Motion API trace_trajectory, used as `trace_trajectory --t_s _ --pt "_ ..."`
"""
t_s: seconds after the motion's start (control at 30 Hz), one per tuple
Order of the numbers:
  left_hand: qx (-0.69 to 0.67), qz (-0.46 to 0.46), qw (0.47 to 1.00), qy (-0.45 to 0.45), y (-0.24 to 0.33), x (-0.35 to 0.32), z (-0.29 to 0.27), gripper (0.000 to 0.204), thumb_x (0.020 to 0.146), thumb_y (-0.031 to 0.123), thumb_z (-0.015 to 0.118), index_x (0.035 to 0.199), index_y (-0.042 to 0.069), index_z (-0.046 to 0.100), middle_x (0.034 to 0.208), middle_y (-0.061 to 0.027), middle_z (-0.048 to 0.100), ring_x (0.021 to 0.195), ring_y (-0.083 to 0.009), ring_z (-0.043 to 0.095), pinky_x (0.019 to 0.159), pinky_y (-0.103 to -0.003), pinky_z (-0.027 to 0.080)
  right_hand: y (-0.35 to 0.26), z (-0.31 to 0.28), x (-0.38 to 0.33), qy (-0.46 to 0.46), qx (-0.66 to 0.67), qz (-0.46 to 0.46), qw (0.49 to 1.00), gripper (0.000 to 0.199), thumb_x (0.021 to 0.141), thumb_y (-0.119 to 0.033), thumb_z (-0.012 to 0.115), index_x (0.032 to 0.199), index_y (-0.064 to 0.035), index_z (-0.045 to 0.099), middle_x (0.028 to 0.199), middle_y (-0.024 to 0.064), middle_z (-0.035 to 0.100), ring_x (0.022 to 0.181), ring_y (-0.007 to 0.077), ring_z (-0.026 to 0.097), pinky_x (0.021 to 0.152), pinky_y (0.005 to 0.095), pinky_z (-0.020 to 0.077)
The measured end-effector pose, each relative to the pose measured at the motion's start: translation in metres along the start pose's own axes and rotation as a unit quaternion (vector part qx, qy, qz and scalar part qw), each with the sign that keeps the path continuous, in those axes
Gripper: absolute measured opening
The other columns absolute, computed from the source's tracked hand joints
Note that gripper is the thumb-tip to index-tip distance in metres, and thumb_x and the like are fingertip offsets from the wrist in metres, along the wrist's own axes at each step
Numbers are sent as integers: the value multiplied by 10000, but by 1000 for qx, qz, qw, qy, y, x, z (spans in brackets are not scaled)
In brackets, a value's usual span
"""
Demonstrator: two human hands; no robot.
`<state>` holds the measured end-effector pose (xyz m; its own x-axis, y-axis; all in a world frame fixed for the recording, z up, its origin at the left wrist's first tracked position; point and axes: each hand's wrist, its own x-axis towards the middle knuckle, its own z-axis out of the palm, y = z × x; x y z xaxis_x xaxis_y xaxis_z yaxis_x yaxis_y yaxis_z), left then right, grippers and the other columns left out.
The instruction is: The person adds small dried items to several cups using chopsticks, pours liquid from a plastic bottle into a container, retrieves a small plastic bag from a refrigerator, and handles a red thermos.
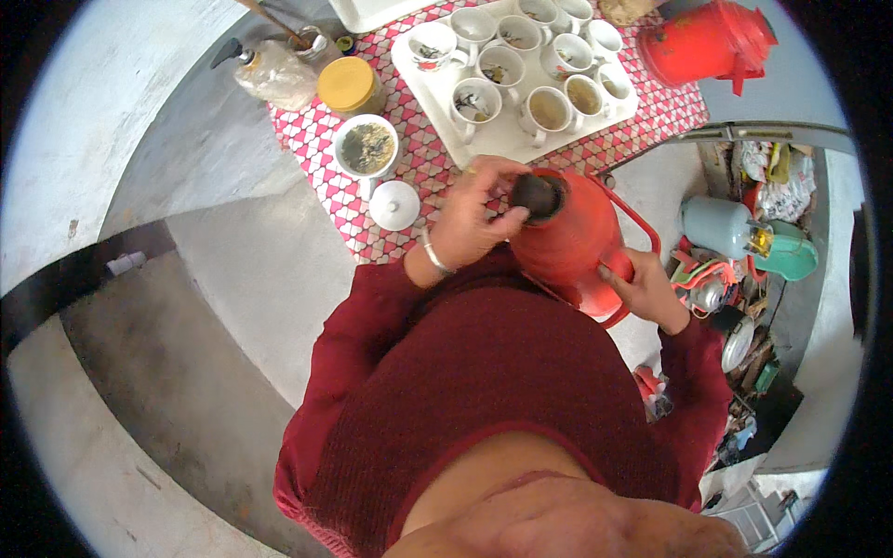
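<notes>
A red thermos flask [581, 237] is tilted in front of my body, its neck toward the left and the table. My right hand [648, 290] grips it low at the handle side, thumb against the red body. At its mouth is a dark stopper [537, 196]. My left hand [479, 214] has curled fingers and thumb on either side of that stopper; the exact contact is partly hidden. Nearest to this hand on the table are a white lid [394, 205] and a white mug [379, 166] holding dry, leafy bits.
A white tray [437, 121] carries several white mugs, some with brownish liquid, others with dry leaves. Beside it stand a yellow-lidded jar [351, 86] and a pump bottle [270, 76]. Another red thermos [702, 45] is at the table's far right. A gas cylinder [716, 226] stands right.
</notes>
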<state>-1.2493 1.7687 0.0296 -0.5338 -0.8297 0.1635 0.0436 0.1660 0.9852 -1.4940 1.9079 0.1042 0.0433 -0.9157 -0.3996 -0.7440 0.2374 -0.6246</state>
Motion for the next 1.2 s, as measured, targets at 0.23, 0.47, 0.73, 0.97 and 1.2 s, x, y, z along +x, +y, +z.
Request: trace_trajectory --t_s 0.23,0.47,0.73,0.97,1.2 --pt "102 -2 986 -132 -11 3 18 431 682 90 704 1077 85 534 1015 -121 524 907 -290 547 792 -359 465 6 22 -21 6 45 62 997 164 817 -103 637 812 40 556 595 64 493 559 90 414 510 271 368" --pt "223 55 952 -202 -20 -8 57 436 683 113 703 1076 62 521 1059 -150 517 982 -334 511 838 -384 433 60 45 -47 -15 108 97 989 161 851 -123 616 817 27 568 593 16 502 576 64 427 510 254 375" --pt "270 42 951 -142 -22 -49 115 513 698 156 690 1170 63 511 1116 -173 499 1046 -346 467 904 -405 377 148 81 -79 36 147 30 988 180 806 -157 663 811 6 587 636 114 571 544 185 504 528 322 408" --pt "279 -48 942 -182 -47 -99 148 453 742 142 646 1164 52 510 1072 -186 519 975 -353 497 861 -407 407 235 118 -102 16 114 30 993 257 794 -206 661 864 31 589 716 213 596 613 310 583 571 380 434" --pt "273 -98 931 -223 -56 -130 190 443 753 150 644 1159 32 512 1069 -176 533 996 -349 501 871 -402 406 287 132 -129 -33 73 119 990 261 792 -224 663 848 18 583 688 194 598 600 292 580 534 393 427"
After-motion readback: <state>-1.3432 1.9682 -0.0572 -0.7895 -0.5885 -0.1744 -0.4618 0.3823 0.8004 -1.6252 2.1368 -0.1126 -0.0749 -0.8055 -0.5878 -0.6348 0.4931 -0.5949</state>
